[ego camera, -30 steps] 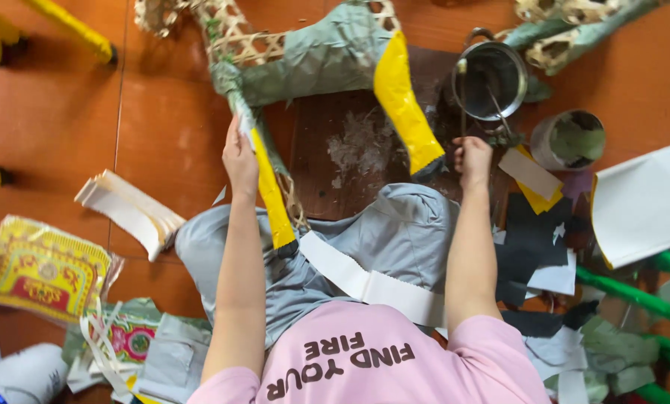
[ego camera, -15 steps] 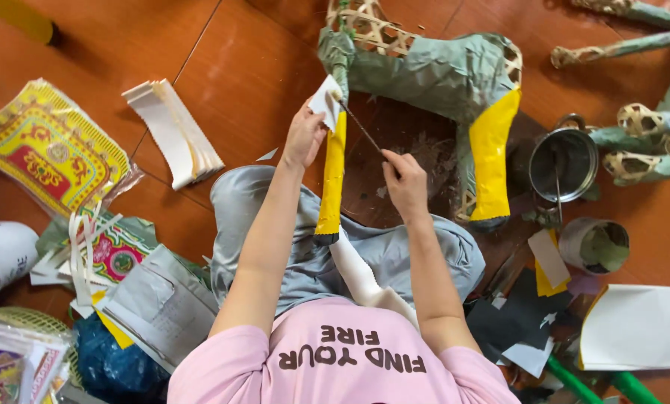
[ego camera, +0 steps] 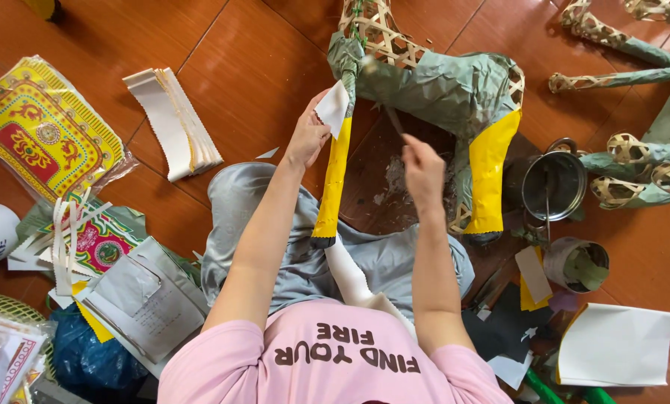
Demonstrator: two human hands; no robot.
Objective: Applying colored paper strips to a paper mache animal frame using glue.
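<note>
A woven bamboo animal frame [ego camera: 440, 82] covered in grey-green paper stands on the floor in front of me, with yellow paper on its legs. My left hand [ego camera: 305, 140] pinches a small white paper piece [ego camera: 333, 108] against the top of the near yellow leg [ego camera: 331, 183]. A long white paper strip [ego camera: 350, 273] lies over my lap below that leg. Level with my left hand and apart from the leg, my right hand [ego camera: 422, 168] grips a thin dark stick [ego camera: 392, 120] that points up toward the frame's body.
A metal pot [ego camera: 553, 185] and a tin can [ego camera: 574, 263] stand to the right, by paper scraps and a white sheet [ego camera: 619, 344]. More bamboo frames [ego camera: 634, 161] lie far right. To the left are a stack of white strips [ego camera: 174, 123] and patterned yellow packets [ego camera: 43, 131].
My right hand has left the metal pot and come across to the frame with the stick. My left hand has lifted the white piece to the top of the yellow leg. The view has shifted.
</note>
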